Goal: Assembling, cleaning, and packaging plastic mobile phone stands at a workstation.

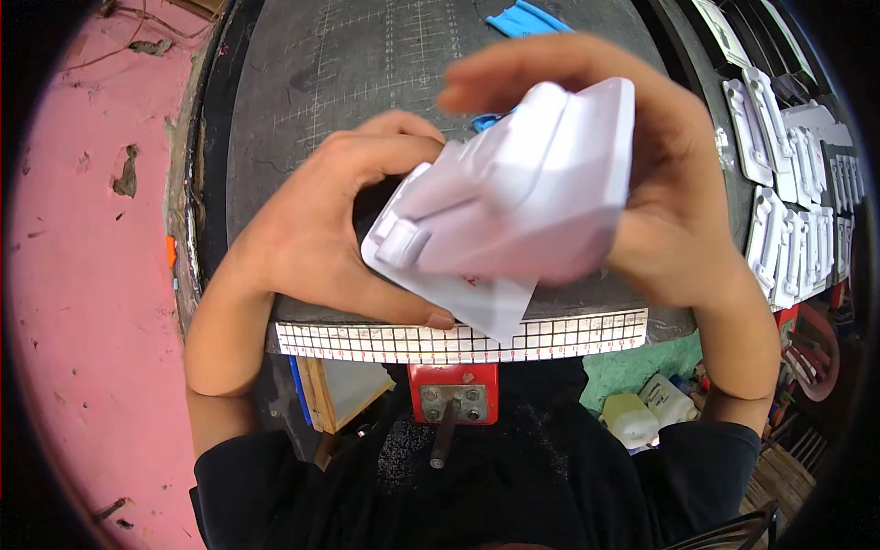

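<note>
In the head view, your left hand (312, 215) grips the white piece (550, 174) by its left side, fingers curled over the far edge and thumb along the near one. The piece is near the middle of the frame, tilted above the dark table (312, 55), its thin lower corner reaching over the ruler strip (385, 345).

Your right hand (678, 165) arches around the piece's right end, fingers bent and their tips clear of it; blur hides the thumb side, so I cannot tell whether that hand grasps anything.

Up at the top of the frame lies a blue cloth (524, 18), with a smaller blue scrap (486, 121) showing between your hands, just behind the piece.

As for progress — your piece is off the table and looks midway through handling, not set down. Along the right edge of the frame, many white parts (752, 137) lie in rows, similar in colour and make; I'd judge those laid out, though whether they are finished or waiting doesn't show. What is left on your own piece — its blurred surface hides that too.
</note>
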`<state>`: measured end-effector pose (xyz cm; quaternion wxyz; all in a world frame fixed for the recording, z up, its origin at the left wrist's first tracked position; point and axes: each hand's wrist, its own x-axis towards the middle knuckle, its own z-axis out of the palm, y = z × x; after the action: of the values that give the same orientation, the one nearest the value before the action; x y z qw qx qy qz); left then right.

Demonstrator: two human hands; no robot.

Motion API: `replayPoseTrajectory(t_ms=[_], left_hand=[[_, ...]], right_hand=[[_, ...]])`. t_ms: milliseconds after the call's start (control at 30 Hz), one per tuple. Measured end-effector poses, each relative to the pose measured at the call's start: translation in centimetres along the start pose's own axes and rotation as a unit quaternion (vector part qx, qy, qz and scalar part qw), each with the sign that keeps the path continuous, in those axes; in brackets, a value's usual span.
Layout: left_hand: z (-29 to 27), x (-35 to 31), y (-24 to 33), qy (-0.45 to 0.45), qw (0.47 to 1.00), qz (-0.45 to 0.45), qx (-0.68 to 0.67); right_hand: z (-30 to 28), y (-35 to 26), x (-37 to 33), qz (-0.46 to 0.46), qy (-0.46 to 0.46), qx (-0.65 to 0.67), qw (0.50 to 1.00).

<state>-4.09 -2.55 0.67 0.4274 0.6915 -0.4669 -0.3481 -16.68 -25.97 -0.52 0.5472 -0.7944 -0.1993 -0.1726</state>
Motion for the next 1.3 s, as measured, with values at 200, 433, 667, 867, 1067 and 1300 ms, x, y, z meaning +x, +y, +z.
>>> replayPoseTrajectory(t_ms=[200,433,667,867,1067,1300], left_hand=[[-0.3,-0.2,-1.9,-0.026,0.968,0.106,0.226],[0.9,-2.0,-3.1,0.056,0.952,0.079,0.289],[0.7,-2.1,-3.1,0.056,0.938,0.084,0.332],[-0.3,-2.2,-4.1,0.076,0.949,0.125,0.278],[-1.2,-1.9,-3.7,0.073,0.931,0.147,0.325],[-1.6,-1.4,-4.4,0.07,0.905,0.203,0.368]], right_hand=[[-1.4,-0.1,-0.4,0.041,0.042,-0.22,0.974],[0.3,-1.1,-0.9,0.051,-0.088,-0.178,0.979],[2.9,-2.3,-1.5,0.024,-0.148,-0.244,0.958],[3.6,-1.1,-1.5,0.014,-0.14,-0.2,0.97],[4.3,-0.7,-1.6,-0.014,-0.141,-0.18,0.973],[4.8,-0.9,-1.7,-0.028,-0.159,-0.205,0.965]])
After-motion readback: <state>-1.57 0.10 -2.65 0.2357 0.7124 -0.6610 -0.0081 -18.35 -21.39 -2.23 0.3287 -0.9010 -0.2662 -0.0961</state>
